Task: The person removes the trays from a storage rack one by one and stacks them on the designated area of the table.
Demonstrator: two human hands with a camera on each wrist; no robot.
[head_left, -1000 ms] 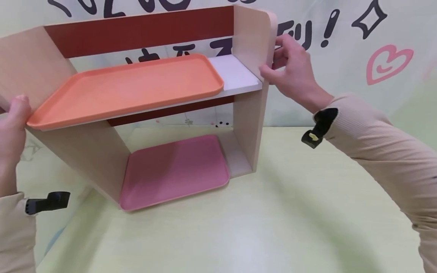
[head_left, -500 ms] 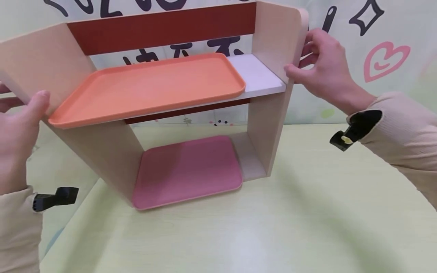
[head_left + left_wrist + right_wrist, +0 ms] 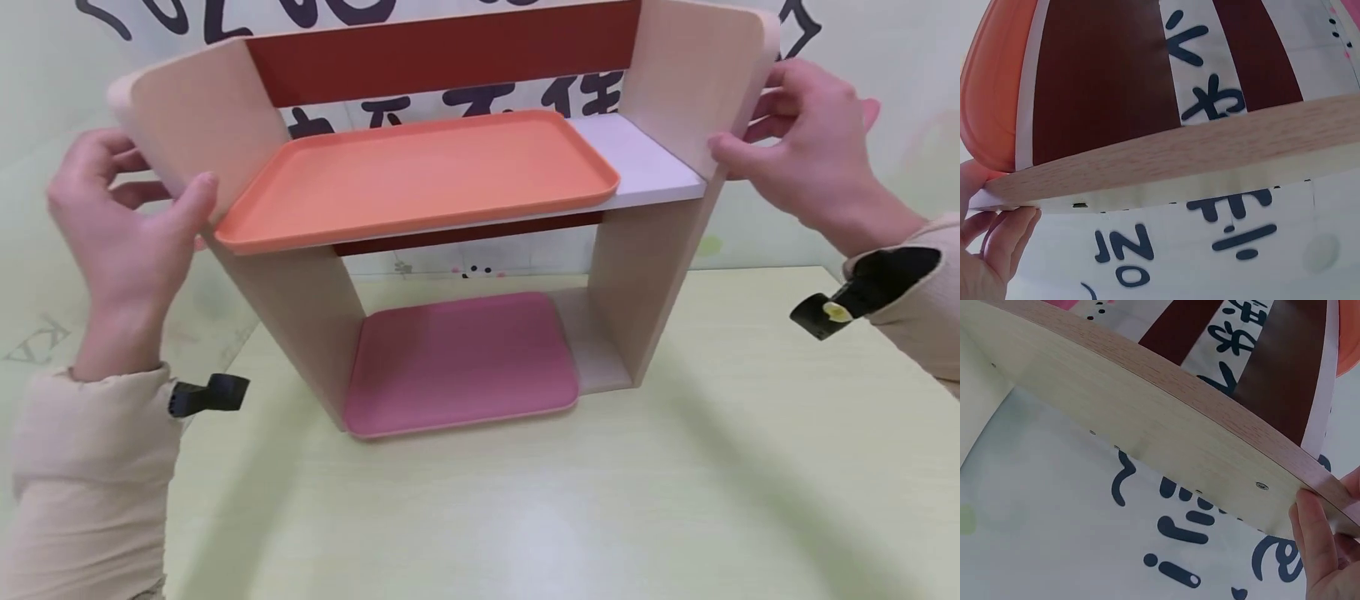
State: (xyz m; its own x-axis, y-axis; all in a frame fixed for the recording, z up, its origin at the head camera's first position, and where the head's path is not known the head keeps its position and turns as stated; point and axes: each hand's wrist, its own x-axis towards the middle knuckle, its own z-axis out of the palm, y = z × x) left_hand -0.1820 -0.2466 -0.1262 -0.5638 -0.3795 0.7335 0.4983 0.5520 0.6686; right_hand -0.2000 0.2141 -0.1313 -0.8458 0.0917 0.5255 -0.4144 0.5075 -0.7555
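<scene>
Pretty basic two-tier wood-look shelf [image 3: 645, 275]: pale side panels, dark red back strips, white middle board, standing a bit skewed on the table [image 3: 487, 517]. Left hand [image 3: 127, 217] pinches the upper left panel's edge, right hand [image 3: 817, 150] grips the upper right one. Orange tray [image 3: 427, 179] lies on the middle board, pink tray [image 3: 465, 362] on the bottom, both sitting toward the left.

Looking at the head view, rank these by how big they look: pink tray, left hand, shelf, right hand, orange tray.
Largest to smallest:
Shelf
Orange tray
Pink tray
Left hand and right hand: too alike to rank.
The trays' true sizes are unsure, since nearness may differ.
</scene>
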